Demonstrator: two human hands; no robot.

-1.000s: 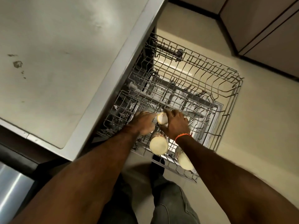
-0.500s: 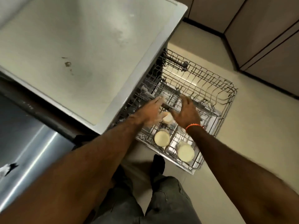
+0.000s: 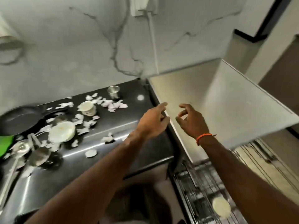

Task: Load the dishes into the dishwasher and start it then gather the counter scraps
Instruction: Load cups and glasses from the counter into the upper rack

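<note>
Both grips empty, fingers loosely curled; left hand nearer the bowls, which lie frame-left on the counter, right hand farther.

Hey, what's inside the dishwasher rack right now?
One cream-coloured cup shows in the dishwasher rack, near its front. The right arm and the grey worktop cover much of the rack, so anything else loaded there cannot be seen.
</note>
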